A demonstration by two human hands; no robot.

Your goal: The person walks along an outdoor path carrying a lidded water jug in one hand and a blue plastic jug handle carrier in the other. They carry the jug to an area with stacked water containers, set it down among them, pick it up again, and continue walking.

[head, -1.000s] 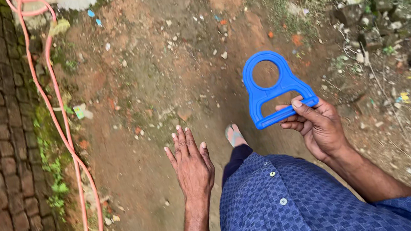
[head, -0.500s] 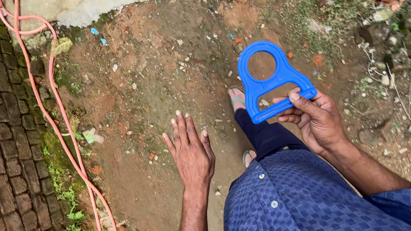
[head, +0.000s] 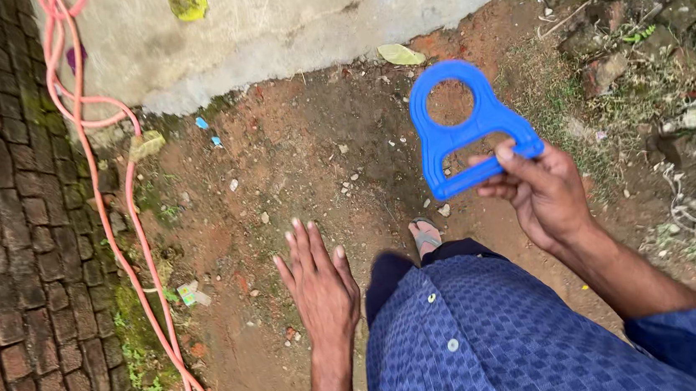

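One blue plastic handle (head: pixel 468 126), with a round ring at its top and a grip bar at its bottom, sits in the upper right of the frame, pinched at the bar by the closed fingers and thumb of the right hand (head: pixel 545 195). The left hand (head: pixel 322 286), lower centre and well apart from it, hangs flat, fingers straight and empty. One pink hose (head: pixel 121 240) runs down the left beside the brick paving (head: pixel 0 251), and one sandalled foot (head: pixel 427 235) shows on the dirt between the hands.

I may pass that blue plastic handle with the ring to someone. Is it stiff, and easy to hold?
The blue handle probably stays stiff: it juts past the right hand without sagging. It looks light, pinched by fingers alone. Its flat shape shouldn't roll.
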